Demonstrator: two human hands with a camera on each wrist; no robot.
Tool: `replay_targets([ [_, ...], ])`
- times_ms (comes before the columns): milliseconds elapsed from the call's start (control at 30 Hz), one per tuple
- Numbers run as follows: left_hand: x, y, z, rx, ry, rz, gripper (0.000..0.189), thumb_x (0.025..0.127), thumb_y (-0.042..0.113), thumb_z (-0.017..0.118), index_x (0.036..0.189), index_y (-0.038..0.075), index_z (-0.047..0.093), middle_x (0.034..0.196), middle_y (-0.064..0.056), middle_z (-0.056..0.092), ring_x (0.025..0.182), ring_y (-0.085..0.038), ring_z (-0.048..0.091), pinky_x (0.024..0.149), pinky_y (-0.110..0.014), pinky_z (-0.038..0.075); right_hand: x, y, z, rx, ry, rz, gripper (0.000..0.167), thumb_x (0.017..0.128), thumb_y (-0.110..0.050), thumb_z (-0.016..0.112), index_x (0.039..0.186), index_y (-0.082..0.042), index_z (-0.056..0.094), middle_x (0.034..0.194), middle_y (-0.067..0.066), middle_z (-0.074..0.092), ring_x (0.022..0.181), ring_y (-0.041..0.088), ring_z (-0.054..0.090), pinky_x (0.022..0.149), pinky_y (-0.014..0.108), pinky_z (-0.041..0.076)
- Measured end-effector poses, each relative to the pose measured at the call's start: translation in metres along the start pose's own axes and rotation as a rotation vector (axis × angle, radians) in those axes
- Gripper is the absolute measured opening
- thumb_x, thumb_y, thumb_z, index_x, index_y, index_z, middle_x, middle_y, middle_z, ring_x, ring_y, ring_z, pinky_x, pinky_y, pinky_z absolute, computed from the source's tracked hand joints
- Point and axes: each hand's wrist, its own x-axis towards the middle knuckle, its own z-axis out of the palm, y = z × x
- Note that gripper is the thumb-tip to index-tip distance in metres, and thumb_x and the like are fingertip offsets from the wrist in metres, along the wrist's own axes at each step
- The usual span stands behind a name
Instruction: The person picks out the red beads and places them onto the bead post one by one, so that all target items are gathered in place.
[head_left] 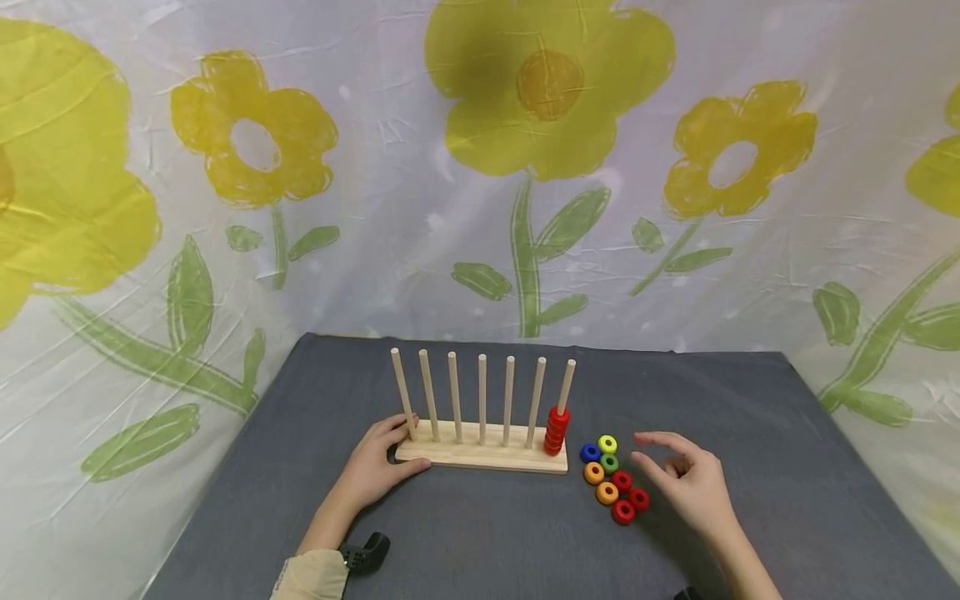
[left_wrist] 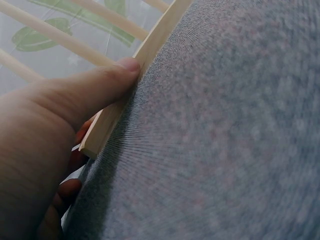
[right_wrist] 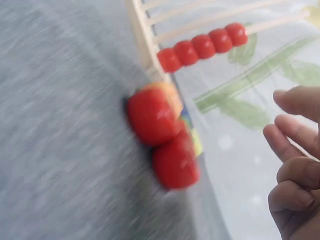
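Note:
A wooden peg stand with a row of several upright pegs lies across the dark cloth. My left hand grips its left end; in the left wrist view the thumb presses on the base and the other fingers are partly hidden behind it. Several red beads are stacked on the rightmost peg. Right of the stand lies a cluster of loose beads: blue, yellow, green, two orange and three red. My right hand hovers just right of this cluster, thumb and index finger apart, holding nothing.
A dark grey cloth covers the table. Behind and at the sides hangs a pale sheet printed with yellow flowers. A black strap device sits on the left wrist by a beige sleeve.

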Motion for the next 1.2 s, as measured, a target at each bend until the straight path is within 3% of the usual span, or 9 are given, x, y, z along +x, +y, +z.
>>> replay_targets([
  [200, 0.0, 0.0, 0.0, -0.004, 0.011, 0.011, 0.076, 0.086, 0.037, 0.09, 0.15, 0.007, 0.062, 0.154, -0.017, 0.055, 0.144, -0.044, 0.048, 0.113, -0.066, 0.043, -0.016, 0.013, -0.001, -0.008, 0.013, 0.08, 0.027, 0.092, -0.014, 0.085, 0.119, -0.01, 0.079, 0.058, -0.004, 0.044, 0.04, -0.005, 0.022, 0.034, 0.025, 0.029],
  [300, 0.0, 0.0, -0.001, -0.005, 0.002, 0.0, 0.076, 0.087, 0.037, 0.089, 0.151, 0.008, 0.061, 0.155, -0.017, 0.055, 0.145, -0.043, 0.047, 0.114, -0.066, 0.042, -0.022, 0.017, 0.003, 0.002, 0.01, 0.116, 0.027, 0.092, -0.015, 0.085, 0.118, -0.01, 0.079, 0.062, -0.006, 0.052, 0.039, -0.004, 0.023, 0.034, 0.025, 0.03],
  [533, 0.0, 0.0, -0.002, 0.0, -0.013, -0.01, 0.076, 0.088, 0.038, 0.089, 0.151, 0.007, 0.061, 0.155, -0.017, 0.054, 0.145, -0.043, 0.046, 0.115, -0.065, 0.042, -0.026, 0.025, 0.016, 0.062, -0.016, 0.185, 0.025, 0.093, -0.017, 0.084, 0.117, -0.01, 0.079, 0.05, -0.007, 0.037, 0.038, -0.003, 0.025, 0.034, 0.023, 0.03],
  [633, 0.0, 0.0, -0.002, 0.002, -0.019, -0.017, 0.076, 0.088, 0.039, 0.089, 0.151, 0.008, 0.061, 0.155, -0.016, 0.054, 0.145, -0.042, 0.047, 0.115, -0.065, 0.042, -0.027, 0.028, 0.017, 0.069, -0.016, 0.195, 0.025, 0.093, -0.017, 0.084, 0.117, -0.01, 0.08, 0.052, -0.005, 0.04, 0.038, -0.002, 0.025, 0.034, 0.023, 0.03],
  [800, 0.001, 0.001, -0.001, 0.003, -0.015, -0.013, 0.076, 0.088, 0.04, 0.088, 0.152, 0.008, 0.06, 0.155, -0.017, 0.054, 0.146, -0.043, 0.046, 0.115, -0.065, 0.042, -0.027, 0.037, 0.015, 0.06, -0.041, 0.16, 0.024, 0.093, -0.016, 0.085, 0.116, -0.013, 0.08, 0.089, 0.003, 0.073, 0.039, -0.001, 0.029, 0.035, 0.025, 0.033],
  [867, 0.002, 0.002, -0.001, 0.004, -0.014, -0.009, 0.076, 0.088, 0.04, 0.088, 0.152, 0.008, 0.06, 0.155, -0.017, 0.054, 0.145, -0.042, 0.046, 0.115, -0.065, 0.042, -0.026, 0.04, 0.014, 0.051, -0.054, 0.139, 0.023, 0.092, -0.016, 0.085, 0.115, -0.013, 0.081, 0.105, 0.006, 0.076, 0.04, -0.002, 0.029, 0.035, 0.025, 0.034],
  [933, 0.002, 0.002, -0.001, 0.007, -0.014, -0.009, 0.076, 0.088, 0.041, 0.088, 0.151, 0.008, 0.061, 0.155, -0.016, 0.054, 0.145, -0.042, 0.046, 0.115, -0.064, 0.042, -0.025, 0.041, 0.012, 0.042, -0.073, 0.123, 0.023, 0.092, -0.016, 0.085, 0.115, -0.014, 0.081, 0.107, 0.007, 0.077, 0.041, -0.002, 0.03, 0.035, 0.025, 0.035],
  [1033, 0.002, 0.003, -0.002, 0.004, -0.013, -0.001, 0.075, 0.088, 0.04, 0.088, 0.151, 0.007, 0.061, 0.155, -0.016, 0.055, 0.145, -0.042, 0.047, 0.115, -0.064, 0.042, -0.024, 0.044, 0.007, 0.043, -0.106, 0.114, 0.023, 0.093, -0.016, 0.085, 0.115, -0.013, 0.081, 0.103, 0.002, 0.077, 0.042, -0.002, 0.03, 0.035, 0.026, 0.034],
  [1200, 0.001, 0.004, -0.003, -0.003, -0.01, 0.005, 0.075, 0.088, 0.038, 0.089, 0.15, 0.006, 0.061, 0.154, -0.017, 0.056, 0.145, -0.042, 0.047, 0.115, -0.064, 0.042, -0.024, 0.049, -0.004, 0.08, -0.187, 0.104, 0.024, 0.094, -0.013, 0.083, 0.117, -0.011, 0.079, 0.06, -0.004, 0.054, 0.042, -0.004, 0.025, 0.036, 0.024, 0.031],
])
